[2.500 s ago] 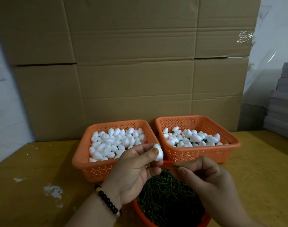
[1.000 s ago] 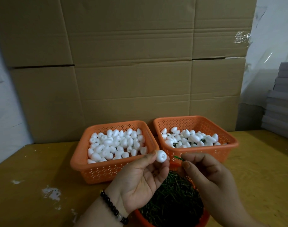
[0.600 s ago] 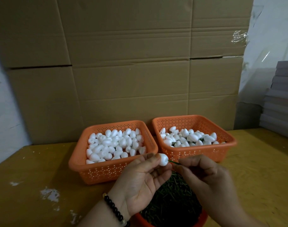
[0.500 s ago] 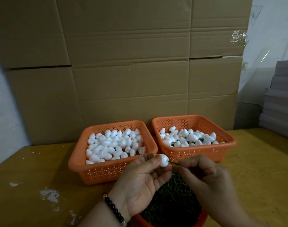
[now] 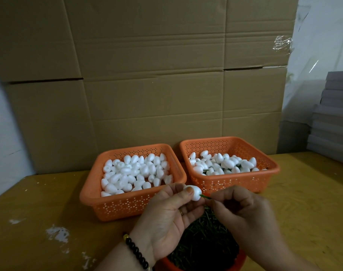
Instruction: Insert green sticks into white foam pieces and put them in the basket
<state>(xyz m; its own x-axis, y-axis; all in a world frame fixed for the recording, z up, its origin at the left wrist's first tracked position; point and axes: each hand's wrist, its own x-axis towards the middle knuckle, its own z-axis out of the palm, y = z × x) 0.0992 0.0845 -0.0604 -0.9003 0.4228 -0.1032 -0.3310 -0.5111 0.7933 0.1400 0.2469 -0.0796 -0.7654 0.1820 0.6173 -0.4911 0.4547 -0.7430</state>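
My left hand point(image 5: 166, 218) pinches a white foam piece point(image 5: 195, 193) between thumb and fingers. My right hand point(image 5: 243, 214) pinches a thin green stick point(image 5: 205, 196) whose tip touches the foam piece's right side. Both hands hover over a round red bowl point(image 5: 239, 261) full of green sticks point(image 5: 204, 243). Behind them, the left orange basket point(image 5: 127, 204) holds plain white foam pieces. The right orange basket point(image 5: 231, 182) holds foam pieces with green stems showing among them.
A wall of cardboard boxes point(image 5: 147, 85) stands right behind the baskets. Grey flat stacks point(image 5: 332, 114) rise at the right edge. The wooden table point(image 5: 39, 212) has white paint marks on its left part.
The hands came together: the stick's tip went from apart from the foam piece to touching its right side. The foam piece was turned in my left fingers.
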